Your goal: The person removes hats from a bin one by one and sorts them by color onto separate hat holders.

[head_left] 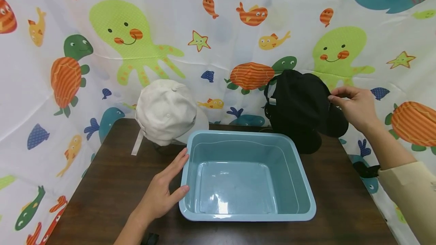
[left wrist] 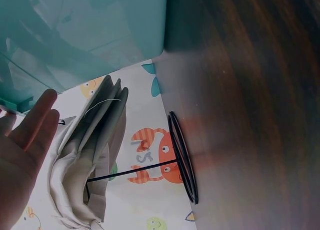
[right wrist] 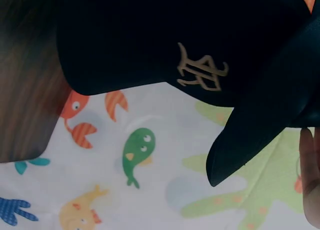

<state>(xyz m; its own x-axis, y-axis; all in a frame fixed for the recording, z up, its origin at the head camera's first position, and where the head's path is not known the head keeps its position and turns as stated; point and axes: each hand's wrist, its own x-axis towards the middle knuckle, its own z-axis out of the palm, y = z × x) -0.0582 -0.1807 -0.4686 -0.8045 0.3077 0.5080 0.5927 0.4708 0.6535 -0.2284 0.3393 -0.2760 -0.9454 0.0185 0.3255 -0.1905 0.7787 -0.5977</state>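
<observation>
Fingers straight, my left hand point(head_left: 161, 192) touches the left side of a light blue plastic basin point(head_left: 308, 199) on the table. With thumb and fingers, my right hand point(head_left: 355, 107) pinches the edge of a black cap point(head_left: 335, 122) at the back right. A second black cap point(head_left: 306, 143) sits under it, and its gold embroidery point(right wrist: 202, 68) shows in the right wrist view. Only the fingertips point(right wrist: 310, 165) of that hand appear there, at the right edge. White caps point(head_left: 167, 109) hang behind the basin's left corner; their stacked brims point(left wrist: 102, 115) show in the left wrist view.
A black wire stand point(left wrist: 182, 157) with a ring base holds the white caps. The dark wooden table point(head_left: 112, 184) ends at a hanging cloth point(head_left: 218, 25) printed with sea animals. A white strap point(head_left: 137, 143) dangles from the white cap.
</observation>
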